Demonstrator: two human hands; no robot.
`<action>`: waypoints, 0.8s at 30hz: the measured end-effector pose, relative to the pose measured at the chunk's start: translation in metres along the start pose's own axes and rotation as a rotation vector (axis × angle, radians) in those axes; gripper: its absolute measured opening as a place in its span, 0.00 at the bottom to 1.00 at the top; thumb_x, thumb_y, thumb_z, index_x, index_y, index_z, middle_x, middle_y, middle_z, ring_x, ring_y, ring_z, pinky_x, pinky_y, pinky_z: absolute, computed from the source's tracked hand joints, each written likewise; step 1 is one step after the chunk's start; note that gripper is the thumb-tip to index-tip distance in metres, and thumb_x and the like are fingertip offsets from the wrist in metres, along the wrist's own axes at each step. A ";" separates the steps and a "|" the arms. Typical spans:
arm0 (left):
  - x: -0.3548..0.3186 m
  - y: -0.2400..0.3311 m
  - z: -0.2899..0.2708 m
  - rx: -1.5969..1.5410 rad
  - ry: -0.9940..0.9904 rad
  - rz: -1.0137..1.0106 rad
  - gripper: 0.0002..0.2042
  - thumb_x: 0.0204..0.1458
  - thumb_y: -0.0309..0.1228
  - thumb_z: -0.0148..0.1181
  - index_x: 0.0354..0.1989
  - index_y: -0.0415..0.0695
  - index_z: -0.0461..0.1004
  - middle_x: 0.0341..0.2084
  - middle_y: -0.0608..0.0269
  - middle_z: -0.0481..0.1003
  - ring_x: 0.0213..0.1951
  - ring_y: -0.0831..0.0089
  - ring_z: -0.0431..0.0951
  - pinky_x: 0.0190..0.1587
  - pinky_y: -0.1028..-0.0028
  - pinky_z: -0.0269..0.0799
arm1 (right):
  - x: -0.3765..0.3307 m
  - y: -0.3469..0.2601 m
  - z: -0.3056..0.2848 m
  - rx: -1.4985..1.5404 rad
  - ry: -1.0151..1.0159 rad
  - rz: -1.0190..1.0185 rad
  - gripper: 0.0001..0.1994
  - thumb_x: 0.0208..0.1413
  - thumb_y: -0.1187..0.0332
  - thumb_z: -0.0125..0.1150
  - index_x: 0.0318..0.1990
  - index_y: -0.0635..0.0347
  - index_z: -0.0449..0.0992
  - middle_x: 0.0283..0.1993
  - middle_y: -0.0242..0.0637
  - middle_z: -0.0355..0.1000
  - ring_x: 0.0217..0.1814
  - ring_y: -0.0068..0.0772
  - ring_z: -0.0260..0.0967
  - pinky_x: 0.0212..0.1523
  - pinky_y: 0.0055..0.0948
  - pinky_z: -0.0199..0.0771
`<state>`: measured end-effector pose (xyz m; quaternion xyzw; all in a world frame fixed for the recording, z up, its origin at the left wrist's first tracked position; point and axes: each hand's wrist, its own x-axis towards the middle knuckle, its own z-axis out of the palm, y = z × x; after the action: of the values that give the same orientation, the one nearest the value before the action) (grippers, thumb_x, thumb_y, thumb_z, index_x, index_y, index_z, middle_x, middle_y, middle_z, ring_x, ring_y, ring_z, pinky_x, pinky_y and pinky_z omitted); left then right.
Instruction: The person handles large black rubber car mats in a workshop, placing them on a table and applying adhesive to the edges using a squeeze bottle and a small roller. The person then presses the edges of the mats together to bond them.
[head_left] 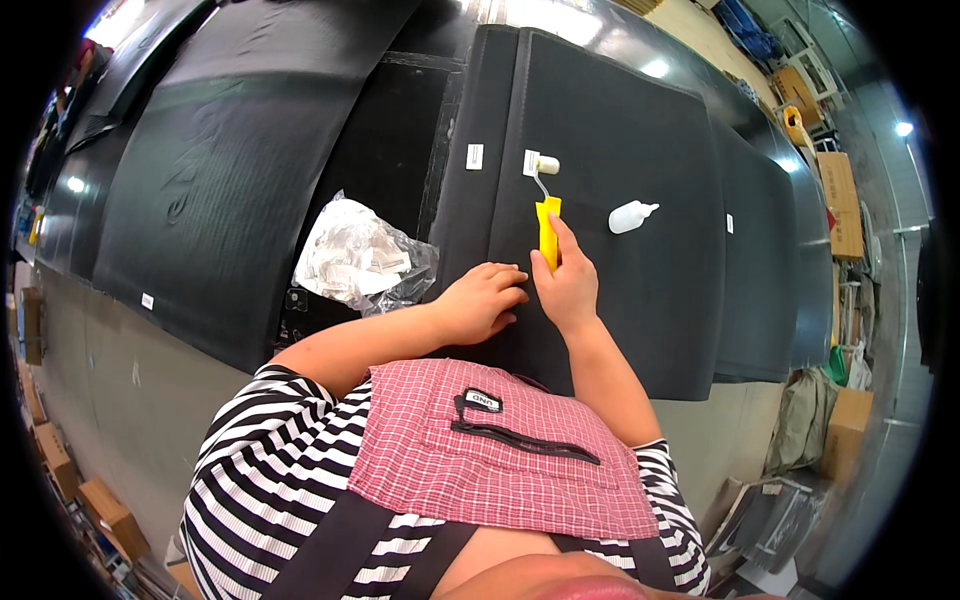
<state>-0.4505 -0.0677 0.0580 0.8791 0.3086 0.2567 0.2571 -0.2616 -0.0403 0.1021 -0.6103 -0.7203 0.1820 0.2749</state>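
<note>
My right hand (568,280) is closed round the yellow handle of a small paint roller (548,225). The roller's pale head rests at the edge of a white label (530,163) on a large black sheet (620,320). My left hand (482,303) lies on the same sheet, fingers loosely bent and spread, holding nothing. A second white label (475,157) sits on the sheet farther left, across a fold or seam. To the right of the roller, a white squeeze bottle (632,217) with a pointed nozzle lies on its side.
A clear plastic bag (360,255) with white contents sits left of my left hand. Another black sheet (220,190) covers the table's left part. Cardboard boxes (840,205) stand beyond the right end, others (112,518) on the floor at lower left.
</note>
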 end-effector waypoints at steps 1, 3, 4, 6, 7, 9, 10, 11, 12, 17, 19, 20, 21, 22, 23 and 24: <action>-0.006 0.000 0.003 0.040 0.035 0.020 0.16 0.50 0.31 0.67 0.48 0.46 0.76 0.60 0.53 0.68 0.65 0.52 0.64 0.69 0.54 0.58 | 0.005 -0.002 0.006 -0.036 -0.004 0.007 0.31 0.56 0.66 0.64 0.68 0.53 0.64 0.53 0.49 0.77 0.49 0.55 0.77 0.49 0.43 0.78; -0.012 0.002 0.010 0.000 0.069 0.004 0.18 0.51 0.32 0.67 0.50 0.46 0.75 0.62 0.51 0.66 0.67 0.52 0.61 0.70 0.52 0.55 | 0.010 -0.005 0.012 -0.025 -0.017 0.041 0.30 0.57 0.66 0.63 0.67 0.54 0.64 0.53 0.49 0.76 0.48 0.53 0.77 0.48 0.42 0.78; -0.013 0.003 0.012 -0.021 0.090 -0.006 0.19 0.51 0.32 0.67 0.51 0.46 0.74 0.62 0.51 0.65 0.68 0.51 0.60 0.71 0.52 0.54 | 0.012 -0.007 0.012 0.021 -0.029 0.065 0.28 0.58 0.66 0.62 0.67 0.55 0.64 0.53 0.49 0.76 0.46 0.51 0.78 0.46 0.41 0.78; -0.016 0.001 0.012 -0.034 0.079 -0.008 0.19 0.51 0.34 0.67 0.52 0.46 0.74 0.63 0.50 0.64 0.69 0.51 0.59 0.71 0.51 0.53 | 0.013 -0.010 0.009 0.393 -0.072 0.158 0.25 0.61 0.67 0.58 0.65 0.57 0.63 0.52 0.48 0.76 0.43 0.45 0.78 0.44 0.38 0.77; -0.017 -0.001 0.013 -0.040 0.075 -0.010 0.20 0.52 0.34 0.67 0.53 0.46 0.73 0.63 0.50 0.64 0.69 0.51 0.59 0.71 0.51 0.52 | 0.013 -0.010 0.004 0.721 -0.103 0.224 0.24 0.62 0.68 0.57 0.65 0.58 0.63 0.51 0.48 0.76 0.41 0.41 0.77 0.42 0.36 0.77; -0.017 -0.004 0.016 -0.047 0.085 -0.009 0.20 0.52 0.35 0.67 0.53 0.46 0.73 0.64 0.50 0.63 0.69 0.51 0.58 0.72 0.51 0.52 | 0.015 -0.010 -0.010 1.198 -0.130 0.326 0.17 0.68 0.69 0.49 0.61 0.61 0.61 0.49 0.47 0.75 0.35 0.29 0.73 0.37 0.28 0.72; -0.016 -0.003 0.016 -0.051 0.084 -0.005 0.20 0.53 0.36 0.66 0.53 0.46 0.73 0.64 0.50 0.63 0.69 0.51 0.58 0.72 0.51 0.52 | 0.014 -0.003 -0.016 1.317 -0.148 0.350 0.17 0.68 0.68 0.49 0.61 0.61 0.61 0.47 0.46 0.75 0.34 0.29 0.73 0.36 0.28 0.72; -0.016 -0.002 0.015 -0.050 0.077 -0.014 0.20 0.53 0.36 0.66 0.53 0.46 0.73 0.64 0.50 0.63 0.70 0.51 0.58 0.72 0.51 0.52 | 0.013 0.002 -0.018 1.437 -0.166 0.372 0.16 0.69 0.67 0.48 0.61 0.61 0.62 0.46 0.44 0.75 0.34 0.29 0.72 0.36 0.28 0.72; -0.017 -0.001 0.014 -0.050 0.071 -0.023 0.20 0.53 0.36 0.66 0.54 0.47 0.73 0.65 0.50 0.63 0.70 0.51 0.58 0.72 0.51 0.51 | 0.011 0.006 -0.016 1.525 -0.180 0.422 0.16 0.69 0.66 0.49 0.60 0.61 0.63 0.44 0.43 0.74 0.33 0.29 0.72 0.35 0.28 0.72; -0.015 -0.003 0.015 -0.056 0.043 -0.035 0.20 0.53 0.37 0.66 0.54 0.47 0.73 0.65 0.50 0.63 0.70 0.51 0.57 0.72 0.51 0.51 | 0.013 0.007 0.005 1.134 -0.129 0.569 0.15 0.69 0.65 0.52 0.59 0.60 0.65 0.35 0.37 0.73 0.31 0.25 0.71 0.31 0.24 0.72; -0.015 -0.004 0.013 -0.052 0.045 -0.033 0.20 0.53 0.37 0.65 0.54 0.47 0.74 0.65 0.50 0.63 0.70 0.51 0.58 0.72 0.51 0.51 | 0.015 -0.001 0.010 1.053 -0.089 0.520 0.20 0.69 0.67 0.51 0.66 0.57 0.63 0.34 0.35 0.73 0.30 0.21 0.70 0.31 0.20 0.72; -0.015 -0.004 0.012 -0.051 0.056 -0.027 0.20 0.52 0.36 0.66 0.53 0.46 0.74 0.64 0.49 0.64 0.70 0.52 0.58 0.72 0.52 0.52 | 0.016 -0.001 0.015 0.983 -0.076 0.474 0.22 0.69 0.67 0.50 0.68 0.56 0.61 0.34 0.34 0.73 0.30 0.20 0.70 0.31 0.20 0.72; -0.015 -0.004 0.013 -0.049 0.068 -0.021 0.20 0.51 0.36 0.66 0.52 0.46 0.74 0.64 0.49 0.64 0.69 0.52 0.59 0.72 0.52 0.52 | 0.017 -0.001 0.019 0.912 -0.063 0.428 0.24 0.69 0.68 0.50 0.71 0.55 0.59 0.34 0.34 0.73 0.30 0.19 0.70 0.31 0.19 0.72; -0.014 -0.004 0.013 -0.048 0.083 -0.015 0.20 0.50 0.36 0.67 0.51 0.45 0.74 0.63 0.49 0.65 0.69 0.52 0.59 0.72 0.53 0.53 | 0.019 -0.001 0.023 0.757 -0.060 0.386 0.28 0.69 0.69 0.48 0.75 0.51 0.54 0.32 0.33 0.73 0.28 0.16 0.68 0.30 0.18 0.70; -0.014 -0.004 0.013 -0.045 0.081 -0.017 0.20 0.50 0.35 0.67 0.51 0.45 0.74 0.63 0.49 0.65 0.69 0.52 0.59 0.72 0.53 0.53 | 0.021 -0.002 0.024 0.699 -0.082 0.396 0.28 0.69 0.69 0.48 0.75 0.51 0.54 0.32 0.32 0.73 0.27 0.16 0.67 0.30 0.18 0.70; -0.014 -0.004 0.013 -0.042 0.080 -0.020 0.20 0.50 0.35 0.67 0.51 0.45 0.74 0.63 0.49 0.65 0.69 0.52 0.59 0.72 0.53 0.53 | 0.024 -0.005 0.023 0.641 -0.103 0.406 0.28 0.69 0.69 0.48 0.75 0.50 0.54 0.31 0.32 0.73 0.26 0.15 0.67 0.29 0.18 0.69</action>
<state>-0.4538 -0.0787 0.0418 0.8593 0.3220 0.2955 0.2656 -0.2821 -0.0161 0.0911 -0.6138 -0.5042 0.4791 0.3734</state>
